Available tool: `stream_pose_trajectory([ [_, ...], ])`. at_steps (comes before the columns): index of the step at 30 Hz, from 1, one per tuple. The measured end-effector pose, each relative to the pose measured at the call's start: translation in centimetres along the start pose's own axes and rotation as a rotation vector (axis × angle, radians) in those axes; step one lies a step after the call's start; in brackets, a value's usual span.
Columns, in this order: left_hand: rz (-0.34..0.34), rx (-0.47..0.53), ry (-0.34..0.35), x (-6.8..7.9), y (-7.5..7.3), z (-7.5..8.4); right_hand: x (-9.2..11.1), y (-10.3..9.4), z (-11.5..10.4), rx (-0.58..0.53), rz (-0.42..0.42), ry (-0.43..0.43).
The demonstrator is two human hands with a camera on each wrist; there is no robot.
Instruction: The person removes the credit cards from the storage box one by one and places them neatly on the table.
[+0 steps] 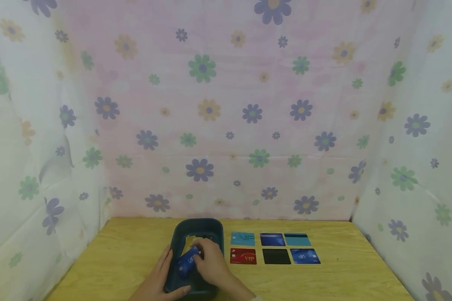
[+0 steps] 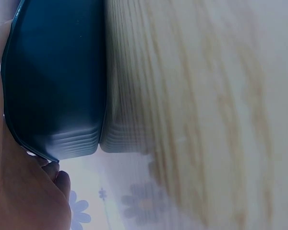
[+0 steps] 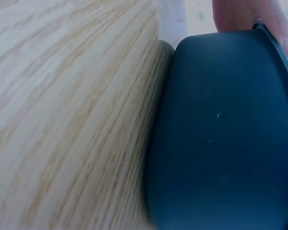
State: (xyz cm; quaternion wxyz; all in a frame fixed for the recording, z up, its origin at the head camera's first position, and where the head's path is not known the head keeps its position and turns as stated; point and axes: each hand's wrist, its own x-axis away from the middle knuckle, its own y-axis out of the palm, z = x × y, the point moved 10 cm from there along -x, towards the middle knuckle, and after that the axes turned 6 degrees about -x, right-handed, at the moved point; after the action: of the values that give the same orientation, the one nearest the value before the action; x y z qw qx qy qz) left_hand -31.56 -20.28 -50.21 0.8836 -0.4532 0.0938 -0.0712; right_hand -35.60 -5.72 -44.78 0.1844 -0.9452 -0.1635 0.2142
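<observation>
A dark teal plastic tray (image 1: 198, 223) stands on the table in the head view. My left hand (image 1: 159, 276) holds it at the left side and near end, the thumb reaching over the near rim. Over the inside of the tray, my right hand (image 1: 212, 261) pinches a blue card (image 1: 187, 263) with white lettering between thumb and fingers. The card is tilted. Beyond it, more cards (image 1: 190, 241), one with a yellow part, show in the tray, partly hidden by the right hand. Both wrist views show the tray's outer wall (image 2: 57, 81) close up.
Right of the tray, cards lie in two rows. The far row has a light blue VIP card (image 1: 242, 238), a dark blue card (image 1: 272, 239) and a black-striped light blue card (image 1: 297, 239). Nearer are a red VIP card (image 1: 243, 256), a black card (image 1: 276, 256) and a blue VIP card (image 1: 305, 256).
</observation>
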Motion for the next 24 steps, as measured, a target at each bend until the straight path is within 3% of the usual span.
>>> stream_pose_trajectory([
  [17,-0.028,0.02,-0.021,0.04,0.03,0.11,-0.1,-0.04,0.14,-0.027,-0.033,0.022],
  [24,-0.032,0.01,-0.003,-0.01,-0.1,0.32,-0.26,-0.25,-0.06,-0.172,-0.041,0.046],
])
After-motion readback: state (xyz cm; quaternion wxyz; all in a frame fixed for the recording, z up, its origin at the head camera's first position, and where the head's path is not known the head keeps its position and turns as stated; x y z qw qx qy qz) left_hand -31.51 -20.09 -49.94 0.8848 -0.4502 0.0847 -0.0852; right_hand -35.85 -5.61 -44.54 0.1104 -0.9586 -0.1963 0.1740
